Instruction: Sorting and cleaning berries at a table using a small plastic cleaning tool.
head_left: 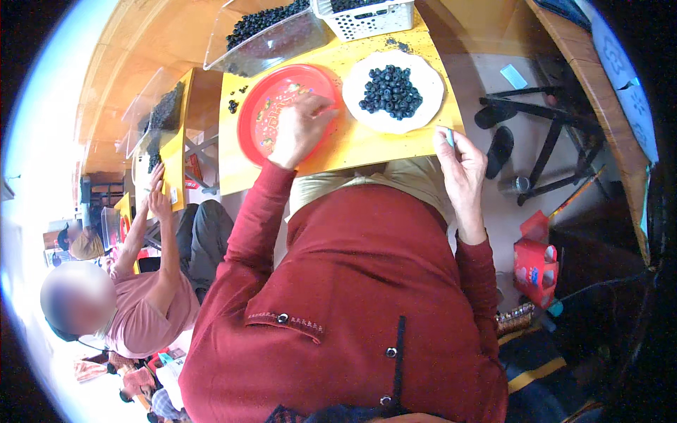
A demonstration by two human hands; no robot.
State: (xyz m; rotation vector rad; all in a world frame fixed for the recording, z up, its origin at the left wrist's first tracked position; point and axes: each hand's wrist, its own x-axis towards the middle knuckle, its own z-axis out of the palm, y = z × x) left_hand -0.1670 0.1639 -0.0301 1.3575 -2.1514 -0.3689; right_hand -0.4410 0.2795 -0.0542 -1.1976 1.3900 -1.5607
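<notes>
Small dark berries (390,90), which we judge light, soft and easily crushed, best pinched gently singly, heap on a white plate (430,106) upper centre; our left hand (302,130) spreads loosely over the red plate (248,134) holding nothing visible, our right hand (462,166) pinches a small pale object at the yellow table (352,148) edge.

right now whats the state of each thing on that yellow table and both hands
red plate: nearly empty, a few small bits on it
white plate: holds a pile of dark berries
clear bin: tilted, holds dark berries
white basket: upright, dark berries inside
left hand: resting on the red plate, fingers curled
right hand: at the table edge, pinching a small pale blue thing
</notes>
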